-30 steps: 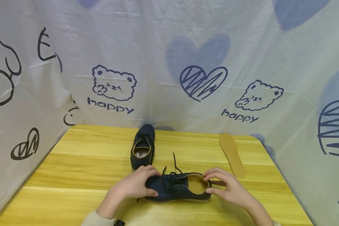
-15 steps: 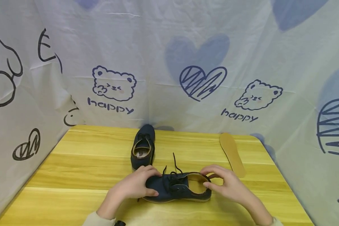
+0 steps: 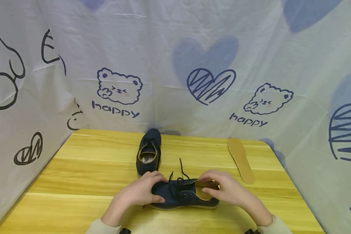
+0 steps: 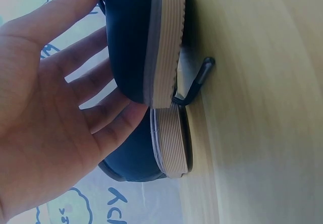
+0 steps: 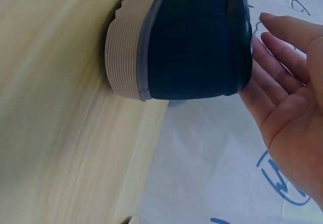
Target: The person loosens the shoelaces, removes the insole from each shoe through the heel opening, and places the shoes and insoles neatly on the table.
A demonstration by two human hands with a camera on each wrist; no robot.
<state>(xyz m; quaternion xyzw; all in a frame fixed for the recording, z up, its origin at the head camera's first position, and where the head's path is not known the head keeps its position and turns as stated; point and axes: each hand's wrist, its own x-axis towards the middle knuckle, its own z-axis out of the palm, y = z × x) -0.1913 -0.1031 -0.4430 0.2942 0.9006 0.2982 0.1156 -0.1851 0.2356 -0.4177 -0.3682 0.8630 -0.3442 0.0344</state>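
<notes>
A navy lace-up shoe (image 3: 175, 201) with a ribbed pale sole lies lengthwise on the table, toe to the left. My left hand (image 3: 137, 194) holds its toe, thumb on the near side and fingers on the far side. Over the heel opening hovers my right hand (image 3: 226, 191), fingers loosely bent; in the right wrist view that hand (image 5: 298, 108) has nothing in its grasp, above the heel (image 5: 197, 47). A tan lining shows inside the opening. Beyond the left hand stands a matching shoe (image 3: 147, 167), toe pointing away, with a printed inside.
A tan insole (image 3: 241, 161) lies flat at the back right of the wooden table (image 3: 90, 162). A patterned white cloth (image 3: 163, 48) hangs behind and along both sides. Black laces (image 3: 182, 187) stick up from the held shoe.
My right hand has moved from the heel rim leftward over the shoe's opening. The left hand and the shoe stay in place.
</notes>
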